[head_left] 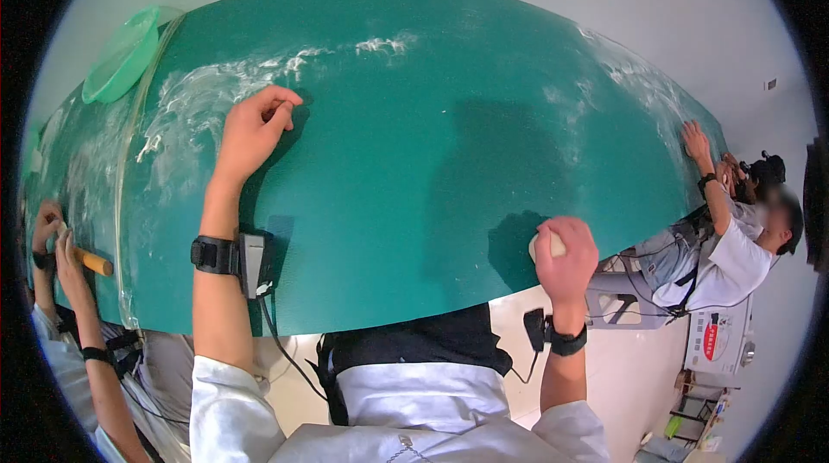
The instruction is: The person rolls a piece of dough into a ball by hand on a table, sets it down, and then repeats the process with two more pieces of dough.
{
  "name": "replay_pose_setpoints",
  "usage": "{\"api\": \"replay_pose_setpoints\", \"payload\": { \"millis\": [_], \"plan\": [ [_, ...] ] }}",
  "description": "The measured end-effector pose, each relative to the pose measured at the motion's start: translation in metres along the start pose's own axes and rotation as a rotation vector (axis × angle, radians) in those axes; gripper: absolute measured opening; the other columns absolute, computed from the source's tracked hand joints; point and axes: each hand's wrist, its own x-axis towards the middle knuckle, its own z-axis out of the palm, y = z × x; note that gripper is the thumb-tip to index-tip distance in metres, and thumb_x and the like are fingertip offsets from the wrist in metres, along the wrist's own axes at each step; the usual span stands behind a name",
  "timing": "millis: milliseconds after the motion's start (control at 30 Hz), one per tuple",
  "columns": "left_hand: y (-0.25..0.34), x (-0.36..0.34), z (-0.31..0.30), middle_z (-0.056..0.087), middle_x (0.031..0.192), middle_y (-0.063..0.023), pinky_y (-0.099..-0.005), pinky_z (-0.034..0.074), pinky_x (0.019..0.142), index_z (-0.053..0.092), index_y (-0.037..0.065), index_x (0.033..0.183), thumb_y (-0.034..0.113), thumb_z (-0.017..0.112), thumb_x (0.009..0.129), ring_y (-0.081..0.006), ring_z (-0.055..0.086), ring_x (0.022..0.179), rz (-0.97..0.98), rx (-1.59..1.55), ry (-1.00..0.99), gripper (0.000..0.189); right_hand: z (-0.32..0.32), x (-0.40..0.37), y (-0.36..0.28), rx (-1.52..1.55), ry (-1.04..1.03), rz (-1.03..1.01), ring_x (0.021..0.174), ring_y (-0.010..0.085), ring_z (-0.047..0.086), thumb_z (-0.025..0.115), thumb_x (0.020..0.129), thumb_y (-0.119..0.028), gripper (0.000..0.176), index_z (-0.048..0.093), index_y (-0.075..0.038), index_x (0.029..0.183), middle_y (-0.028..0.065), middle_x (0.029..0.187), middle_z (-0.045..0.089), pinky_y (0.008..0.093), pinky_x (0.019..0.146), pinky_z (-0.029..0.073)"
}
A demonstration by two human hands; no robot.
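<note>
My right hand (567, 263) is closed around a pale lump of dough (553, 244) near the front edge of the green table (371, 169). Part of the lump shows between thumb and fingers. Farther out on the left, my left hand (262, 117) hovers over or rests on the table with its fingers curled in and thumb against them; whatever they may hold is hidden. White flour (194, 100) is smeared across the surface beside and beyond that hand.
A green basin (123, 55) stands at the far left, beyond a table seam. At left another person's hands (65, 247) are beside a wooden rolling pin (93, 262). On the right, another person's hand (696, 142) touches the table near more flour (635, 79).
</note>
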Motion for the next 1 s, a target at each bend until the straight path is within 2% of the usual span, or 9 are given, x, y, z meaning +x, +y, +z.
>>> {"api": "replay_pose_setpoints", "payload": {
  "millis": [167, 233, 367, 467, 533, 600, 767, 867, 1000],
  "plan": [
    [-0.002, 0.000, 0.000, 0.064, 0.071, -0.0022, -0.0264, 0.045, 0.063, 0.069, 0.006, 0.103, 0.014, 0.059, 0.095, -0.0092, 0.060, 0.068, -0.009, 0.032, 0.046, 0.016, 0.006, 0.010, 0.004, 0.010, 0.079, 0.065, 0.081, 0.0297, 0.065, 0.071, 0.078, -0.009, 0.005, 0.068, -0.007, 0.080, 0.0110, 0.087, 0.067, 0.0386, 0.070, 0.053],
    [0.000, 0.000, -0.002, 0.065, 0.071, -0.0025, -0.0263, 0.045, 0.063, 0.069, 0.006, 0.103, 0.014, 0.059, 0.095, -0.0094, 0.060, 0.067, 0.010, 0.015, 0.052, 0.016, -0.001, 0.007, -0.004, 0.029, 0.145, 0.043, 0.080, 0.0299, 0.064, 0.073, 0.076, -0.010, 0.008, 0.067, -0.008, 0.081, 0.0105, 0.088, 0.067, 0.0389, 0.069, 0.052],
    [-0.001, -0.001, -0.001, 0.065, 0.072, -0.0034, -0.0264, 0.046, 0.064, 0.069, 0.005, 0.103, 0.013, 0.059, 0.095, -0.0098, 0.061, 0.067, 0.002, 0.001, 0.031, 0.016, -0.001, 0.000, -0.015, -0.093, 0.096, -0.057, 0.079, 0.0300, 0.063, 0.075, 0.075, -0.009, 0.011, 0.066, -0.008, 0.081, 0.0100, 0.087, 0.066, 0.0390, 0.068, 0.051],
    [-0.003, 0.000, 0.000, 0.064, 0.071, -0.0032, -0.0265, 0.045, 0.063, 0.069, 0.005, 0.103, 0.013, 0.058, 0.095, -0.0095, 0.060, 0.068, 0.010, -0.004, 0.034, 0.015, 0.009, -0.001, -0.002, -0.045, 0.126, -0.055, 0.080, 0.0297, 0.062, 0.077, 0.073, -0.008, 0.014, 0.065, -0.008, 0.080, 0.0093, 0.086, 0.065, 0.0384, 0.069, 0.051],
    [0.000, -0.001, 0.000, 0.060, 0.072, -0.0001, -0.0251, 0.042, 0.062, 0.066, 0.005, 0.105, 0.011, 0.056, 0.097, -0.0076, 0.055, 0.069, 0.022, 0.006, 0.000, 0.014, 0.015, 0.011, 0.003, -0.009, 0.136, 0.018, 0.080, 0.0293, 0.062, 0.077, 0.073, -0.007, 0.015, 0.065, -0.009, 0.082, 0.0082, 0.085, 0.064, 0.0380, 0.069, 0.051],
    [0.002, -0.001, -0.001, 0.060, 0.073, 0.0001, -0.0247, 0.042, 0.063, 0.067, 0.005, 0.105, 0.011, 0.056, 0.097, -0.0073, 0.055, 0.069, -0.035, 0.039, 0.012, 0.014, 0.010, 0.015, 0.001, 0.022, 0.193, 0.002, 0.080, 0.0292, 0.062, 0.077, 0.072, -0.007, 0.016, 0.065, -0.009, 0.083, 0.0083, 0.085, 0.064, 0.0380, 0.069, 0.050],
    [-0.004, 0.000, 0.000, 0.065, 0.072, -0.0021, -0.0264, 0.045, 0.063, 0.070, 0.007, 0.103, 0.013, 0.059, 0.095, -0.0088, 0.060, 0.068, -0.001, -0.011, 0.031, 0.015, 0.004, 0.002, -0.007, -0.055, 0.115, -0.049, 0.081, 0.0300, 0.064, 0.078, 0.073, -0.013, 0.017, 0.067, -0.008, 0.085, 0.0104, 0.088, 0.066, 0.0396, 0.069, 0.052],
    [-0.006, -0.001, -0.002, 0.065, 0.072, -0.0022, -0.0264, 0.045, 0.063, 0.070, 0.007, 0.103, 0.014, 0.059, 0.095, -0.0091, 0.060, 0.068, 0.007, -0.004, 0.021, 0.015, 0.014, 0.010, 0.011, -0.083, 0.066, -0.016, 0.078, 0.0299, 0.064, 0.078, 0.074, -0.016, 0.017, 0.068, -0.009, 0.086, 0.0108, 0.087, 0.066, 0.0406, 0.068, 0.053],
    [-0.005, 0.000, -0.001, 0.066, 0.073, -0.0025, -0.0265, 0.046, 0.063, 0.070, 0.006, 0.103, 0.014, 0.059, 0.094, -0.0099, 0.061, 0.068, -0.018, 0.021, 0.034, 0.016, 0.010, 0.009, 0.013, 0.048, 0.212, 0.078, 0.075, 0.0300, 0.064, 0.077, 0.075, -0.012, 0.014, 0.066, -0.007, 0.083, 0.0110, 0.086, 0.066, 0.0412, 0.068, 0.053]
  ]
}}
